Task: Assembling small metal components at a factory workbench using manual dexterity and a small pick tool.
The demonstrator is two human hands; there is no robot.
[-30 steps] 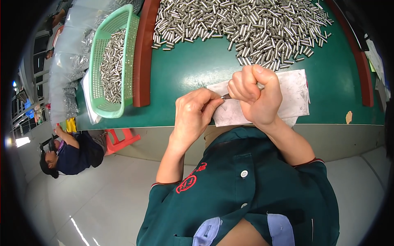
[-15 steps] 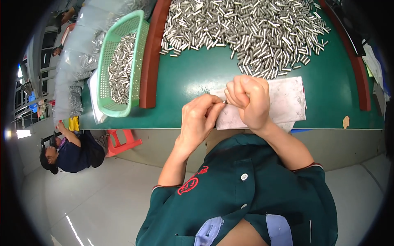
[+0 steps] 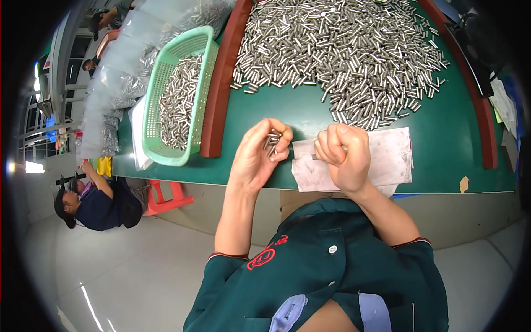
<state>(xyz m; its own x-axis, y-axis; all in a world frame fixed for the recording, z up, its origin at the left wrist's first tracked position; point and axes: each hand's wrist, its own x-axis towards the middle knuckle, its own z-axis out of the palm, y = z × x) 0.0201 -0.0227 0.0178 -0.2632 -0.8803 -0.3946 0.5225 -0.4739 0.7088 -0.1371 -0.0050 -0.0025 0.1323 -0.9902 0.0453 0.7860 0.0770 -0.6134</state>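
Several small metal pins (image 3: 271,142) lie cupped in the curled fingers of my left hand (image 3: 258,154), held just above the green table. My right hand (image 3: 347,157) is closed in a fist over a stained white cloth (image 3: 384,157). The end of one metal pin (image 3: 315,156) pokes out of that fist on its left side; whatever else it holds is hidden. Beyond both hands spreads a large heap of shiny cylindrical metal pins (image 3: 343,55).
A green plastic basket (image 3: 149,124) part-filled with pins stands at left, beside a reddish-brown rail (image 3: 218,105). Another rail (image 3: 475,94) bounds the right side. Clear plastic bags (image 3: 105,83) line the far left. A person (image 3: 105,199) sits near a red stool (image 3: 168,198).
My hands have moved apart. The left has shifted leftward and turned up, showing the pins in its fingers. The right stays closed, with a pin end now showing. The whole view has shifted slightly.
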